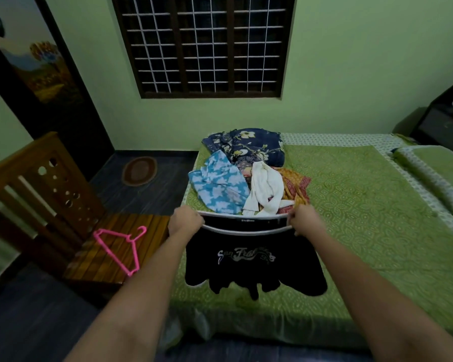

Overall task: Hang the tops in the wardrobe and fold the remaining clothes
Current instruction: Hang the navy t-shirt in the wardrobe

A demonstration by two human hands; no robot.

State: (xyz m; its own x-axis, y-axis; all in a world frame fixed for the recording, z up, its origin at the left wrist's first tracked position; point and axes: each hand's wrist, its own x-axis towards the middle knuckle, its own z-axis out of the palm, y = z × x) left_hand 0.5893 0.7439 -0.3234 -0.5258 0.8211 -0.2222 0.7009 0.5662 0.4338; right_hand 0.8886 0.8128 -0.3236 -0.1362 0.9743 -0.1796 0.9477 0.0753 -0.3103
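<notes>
A pink plastic hanger (122, 248) lay on the slatted seat of the brown wooden chair (110, 259). The left hand (185, 221), fingers curled, gripped the left end of the neckline of the black T-shirt with white trim and white lettering (254, 262). The right hand (302, 220), fingers curled, gripped the right end. The shirt hung over the green patterned bed (364, 205), just before the pile of mixed clothes (246, 171).

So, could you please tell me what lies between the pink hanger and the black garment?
In the head view, only the left hand and forearm lie between pink hanger and black garment.
</notes>
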